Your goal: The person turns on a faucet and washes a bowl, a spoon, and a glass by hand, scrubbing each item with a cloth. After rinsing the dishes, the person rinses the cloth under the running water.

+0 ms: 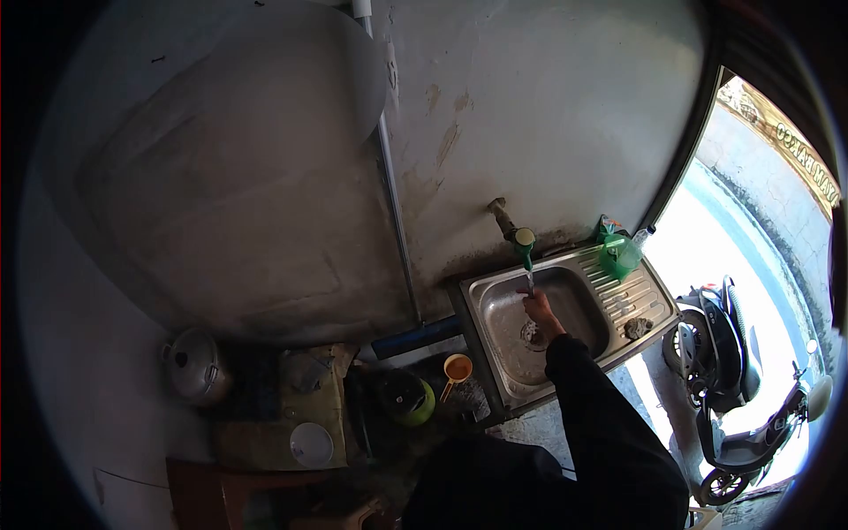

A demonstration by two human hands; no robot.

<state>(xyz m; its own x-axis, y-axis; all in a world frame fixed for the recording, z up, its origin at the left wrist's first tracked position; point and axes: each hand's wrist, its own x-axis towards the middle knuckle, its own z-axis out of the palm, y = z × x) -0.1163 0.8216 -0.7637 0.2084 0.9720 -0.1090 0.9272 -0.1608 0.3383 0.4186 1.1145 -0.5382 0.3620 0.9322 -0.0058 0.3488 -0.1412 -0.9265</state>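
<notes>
My right hand [540, 311] reaches into the steel sink [570, 296] in a dark sleeve. Its fingers look drawn together beneath the green-spouted tap [526, 240], where a thin stream of water runs onto them. Anything held in them is too small to make out. White splashing water [530, 332] shows just below the hand, near the drain. My left hand is outside the view.
On the ribbed drainboard stand a green plastic container [618, 256] and a dark scrubber-like lump [638, 328]. Left of the sink are an orange-yellow dipper [457, 368], a green round container [422, 406], a white bowl [312, 444] and a metal pot [196, 367]. Motorbikes [726, 353] stand outside.
</notes>
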